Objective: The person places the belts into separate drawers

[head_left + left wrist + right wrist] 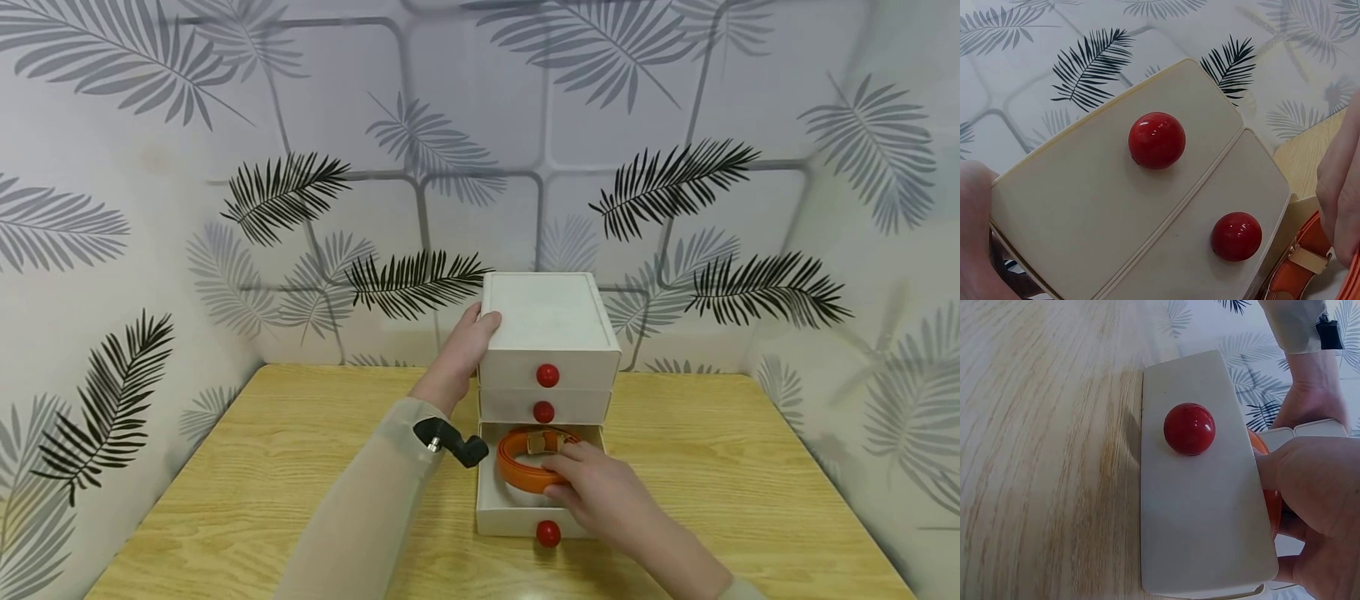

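A small white drawer unit (551, 312) with round red knobs stands on the table, its bottom drawer (498, 521) pulled out. Inside that drawer lies a coiled orange belt (517, 475) with a gold-coloured buckle (546, 442). My right hand (600, 487) reaches over the drawer's front right and pinches the coil between thumb and fingers. Up at the unit's left side, my left hand (468, 346) rests with the thumb over the top edge and the fingers along the side wall. The left wrist view shows the two upper drawers pushed in, with red knobs (1157, 140).
The wooden table (315, 450) extends to both sides of the unit. Behind it is a pale wall (480, 100) with a leaf pattern. A black wrist mount (453, 442) sticks out from my left sleeve, close beside the unit.
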The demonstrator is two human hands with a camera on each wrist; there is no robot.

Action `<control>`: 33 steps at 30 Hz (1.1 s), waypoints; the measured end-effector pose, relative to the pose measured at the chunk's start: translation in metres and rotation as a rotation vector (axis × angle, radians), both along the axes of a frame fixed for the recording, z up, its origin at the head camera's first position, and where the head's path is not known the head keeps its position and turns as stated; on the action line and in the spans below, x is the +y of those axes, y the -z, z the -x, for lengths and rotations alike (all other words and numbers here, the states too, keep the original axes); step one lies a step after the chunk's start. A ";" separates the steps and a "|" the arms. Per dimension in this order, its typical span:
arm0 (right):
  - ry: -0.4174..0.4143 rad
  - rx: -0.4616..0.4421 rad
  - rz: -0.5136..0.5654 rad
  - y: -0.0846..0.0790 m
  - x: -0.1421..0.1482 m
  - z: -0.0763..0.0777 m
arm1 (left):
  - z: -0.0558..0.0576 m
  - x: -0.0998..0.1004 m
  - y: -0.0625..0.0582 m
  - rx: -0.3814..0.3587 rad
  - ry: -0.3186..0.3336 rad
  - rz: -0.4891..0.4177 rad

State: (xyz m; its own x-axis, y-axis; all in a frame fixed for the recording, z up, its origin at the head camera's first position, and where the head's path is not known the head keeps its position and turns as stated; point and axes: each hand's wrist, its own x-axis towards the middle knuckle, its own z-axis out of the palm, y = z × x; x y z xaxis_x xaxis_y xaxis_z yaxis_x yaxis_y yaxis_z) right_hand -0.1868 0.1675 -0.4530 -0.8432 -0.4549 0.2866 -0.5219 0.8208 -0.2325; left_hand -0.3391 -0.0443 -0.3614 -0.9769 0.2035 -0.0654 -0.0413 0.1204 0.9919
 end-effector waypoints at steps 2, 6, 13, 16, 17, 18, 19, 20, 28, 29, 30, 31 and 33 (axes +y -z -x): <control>-0.005 0.005 0.002 0.001 0.000 0.001 | 0.000 0.000 0.000 0.000 0.000 -0.001; -0.004 0.002 0.004 0.003 -0.001 0.002 | -0.001 0.000 -0.001 0.002 0.002 0.004; -0.004 -0.051 0.014 0.000 0.001 0.005 | 0.000 0.001 -0.001 -0.001 -0.001 -0.002; -0.018 -0.068 0.020 -0.001 0.002 0.007 | 0.000 0.001 0.000 -0.001 0.001 -0.002; -0.021 -0.075 0.021 -0.001 0.002 0.008 | 0.000 0.001 0.000 0.000 0.000 -0.002; -0.023 -0.085 0.023 -0.001 0.002 0.009 | 0.000 0.001 0.001 0.000 0.000 -0.002; -0.026 -0.095 0.025 -0.001 0.002 0.010 | 0.000 0.001 0.001 0.001 -0.001 -0.001; -0.026 -0.108 0.025 -0.001 0.002 0.010 | 0.000 0.000 0.001 0.001 -0.003 -0.001; -0.046 -0.182 0.019 -0.003 0.003 0.014 | 0.000 0.001 0.001 0.002 -0.005 -0.005; -0.049 -0.188 0.015 -0.003 0.003 0.014 | 0.000 0.002 0.001 0.004 -0.007 -0.005; -0.053 -0.194 0.011 -0.003 0.003 0.015 | 0.000 0.002 0.001 0.005 -0.008 -0.005; -0.058 -0.199 0.008 -0.004 0.004 0.016 | 0.000 0.002 0.001 0.006 -0.009 -0.005; -0.067 -0.212 0.004 -0.004 0.004 0.018 | 0.000 0.002 0.000 0.007 -0.009 -0.003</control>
